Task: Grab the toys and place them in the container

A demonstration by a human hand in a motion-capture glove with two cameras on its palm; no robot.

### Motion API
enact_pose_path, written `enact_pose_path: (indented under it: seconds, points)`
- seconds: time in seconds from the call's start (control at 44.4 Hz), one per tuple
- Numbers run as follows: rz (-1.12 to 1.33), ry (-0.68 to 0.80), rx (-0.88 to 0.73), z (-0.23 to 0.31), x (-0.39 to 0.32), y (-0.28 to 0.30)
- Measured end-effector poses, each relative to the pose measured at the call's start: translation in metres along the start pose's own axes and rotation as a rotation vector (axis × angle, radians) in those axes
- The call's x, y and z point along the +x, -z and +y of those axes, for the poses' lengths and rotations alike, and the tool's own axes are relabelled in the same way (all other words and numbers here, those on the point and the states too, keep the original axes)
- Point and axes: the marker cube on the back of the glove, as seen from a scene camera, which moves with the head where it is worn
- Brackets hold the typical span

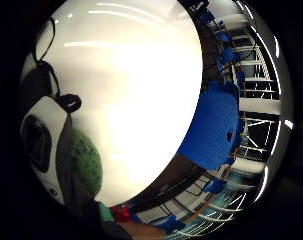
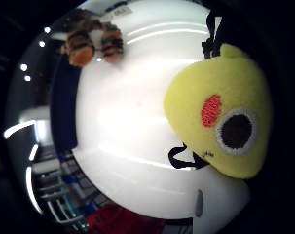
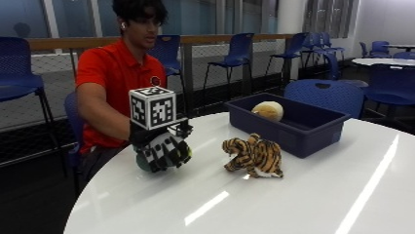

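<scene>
Tiger toy (image 3: 254, 157) on table (image 3: 311, 204), between right hand (image 3: 160, 146) and container (image 3: 292, 123). Hand around plush toy (image 2: 220, 114) near table edge. Round toy (image 3: 268, 110) in container behind tiger.

A round white table (image 3: 292, 195) with a glossy top reflects streaks of ceiling light. A person in a red polo shirt (image 3: 113, 73) sits at its far edge. Just beside the table stands a blue chair (image 3: 324, 95), its perforated back (image 1: 211, 127) close to the rim. More blue chairs (image 3: 236, 51) line a wooden rail (image 3: 207, 39) in front of large windows.
</scene>
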Motion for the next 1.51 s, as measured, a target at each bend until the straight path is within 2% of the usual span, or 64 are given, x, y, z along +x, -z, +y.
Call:
enact_pose_path:
  seconds: [0.338, 0.9, 1.395, 1.44, 1.508]
  points:
    - [0.018, 0.109, 0.061, -0.018, -0.082, 0.074]
    - [-0.008, 0.224, 0.096, -0.058, -0.191, 0.148]
    - [-0.07, 0.353, 0.086, -0.093, -0.343, 0.18]
    - [-0.07, 0.395, 0.089, -0.097, -0.359, 0.178]
    - [-0.013, 0.534, 0.101, -0.097, -0.371, 0.171]
